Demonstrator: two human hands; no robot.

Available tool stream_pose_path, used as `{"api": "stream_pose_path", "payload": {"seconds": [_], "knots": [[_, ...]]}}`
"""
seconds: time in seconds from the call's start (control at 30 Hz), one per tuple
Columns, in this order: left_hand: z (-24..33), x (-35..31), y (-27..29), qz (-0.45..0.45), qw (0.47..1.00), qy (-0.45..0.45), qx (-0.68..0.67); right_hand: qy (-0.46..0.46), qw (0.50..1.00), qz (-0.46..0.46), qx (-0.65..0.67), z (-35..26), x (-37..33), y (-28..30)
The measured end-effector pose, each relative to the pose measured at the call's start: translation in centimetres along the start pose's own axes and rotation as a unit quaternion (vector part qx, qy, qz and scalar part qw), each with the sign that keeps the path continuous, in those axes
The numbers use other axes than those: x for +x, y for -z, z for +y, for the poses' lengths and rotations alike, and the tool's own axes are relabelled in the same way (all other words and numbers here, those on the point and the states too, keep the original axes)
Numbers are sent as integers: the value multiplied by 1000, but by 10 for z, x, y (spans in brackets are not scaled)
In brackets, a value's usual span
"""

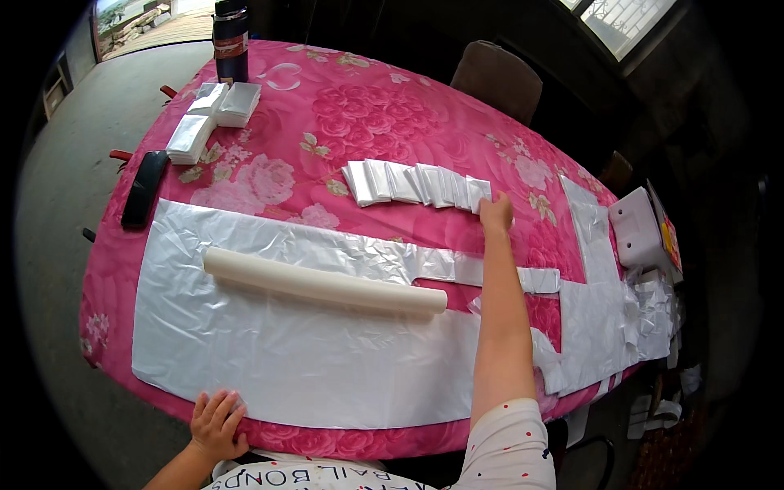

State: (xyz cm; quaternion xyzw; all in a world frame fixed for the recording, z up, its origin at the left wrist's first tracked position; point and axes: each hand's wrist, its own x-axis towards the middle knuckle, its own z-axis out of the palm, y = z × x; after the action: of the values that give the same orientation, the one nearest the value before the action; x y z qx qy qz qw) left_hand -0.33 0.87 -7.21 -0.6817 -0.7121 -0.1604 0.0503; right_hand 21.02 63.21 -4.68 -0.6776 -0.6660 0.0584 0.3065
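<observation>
A large white plastic bag (327,367) with handle straps lies flat before me. Across it rests a long off-white roll or tube (327,282), tilted slightly down to the right. My left hand (216,425) lies with its fingers stretched out at the bag's near left edge. My right hand (496,214) reaches far over the table to the right end of an overlapping row of folded white plastic bags (400,181). Its fingers are closed on the folded plastic bag (478,192) at that end; the fingertips are partly hidden.
More flat bags (592,306) lie at the right, beside a white box (637,229). Stacks of folded bags (192,137), a black phone (145,189) and a dark bottle (231,45) stand at the far left. A chair (496,80) is behind the pink flowered tablecloth (367,114).
</observation>
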Motion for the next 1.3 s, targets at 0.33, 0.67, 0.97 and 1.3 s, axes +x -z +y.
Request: {"api": "stream_pose_path", "payload": {"seconds": [0.33,0.67,0.97,1.3], "knots": [[2,0,0,-2,1000,-10,16,357,849,-316,227,-71,-141,85],[21,36,30,-19,963,39,-266,384,824,-415,31,-53,-292,161],[43,128,-3,-29,958,15,-285,488,784,-373,96,6,-336,155],[81,157,-21,-43,929,-38,-366,333,920,-188,-84,143,-224,178]]}}
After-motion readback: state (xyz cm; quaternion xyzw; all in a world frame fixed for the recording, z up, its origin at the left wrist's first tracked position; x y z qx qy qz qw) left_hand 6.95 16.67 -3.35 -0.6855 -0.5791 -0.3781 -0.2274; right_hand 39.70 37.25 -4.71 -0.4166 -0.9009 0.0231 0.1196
